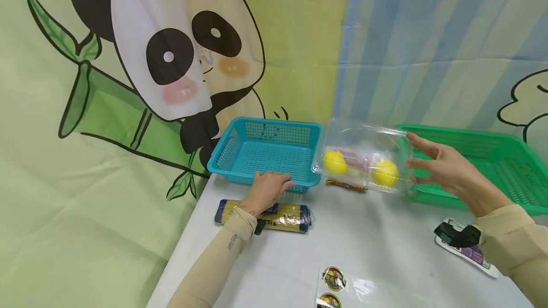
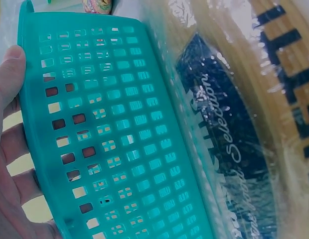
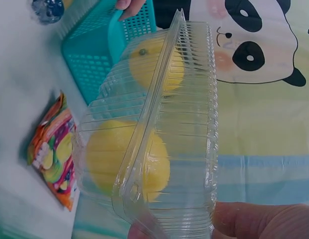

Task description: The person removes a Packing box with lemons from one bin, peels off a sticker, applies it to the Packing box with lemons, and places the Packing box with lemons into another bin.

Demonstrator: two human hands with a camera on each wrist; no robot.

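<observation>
My right hand (image 1: 447, 170) grips the right end of a clear plastic clamshell box (image 1: 364, 139), raised off the table between two baskets. Inside the box lie two round yellow fruits (image 3: 127, 157); its lid looks closed in the right wrist view. My left hand (image 1: 266, 190) holds the near rim of a teal plastic basket (image 1: 274, 153), thumb on the rim edge in the left wrist view (image 2: 12, 74). Just under my left wrist lies a clear-wrapped pack of spaghetti (image 1: 287, 217) with dark blue ends, partly hidden by my arm.
A green basket (image 1: 484, 156) stands at the back right, partly behind my right hand. Below the box lies a colourful packet (image 3: 55, 149) printed with fruit. A white and purple pouch (image 1: 475, 255) sits by my right sleeve, and a clear sheet with round stickers (image 1: 334, 278) lies in front.
</observation>
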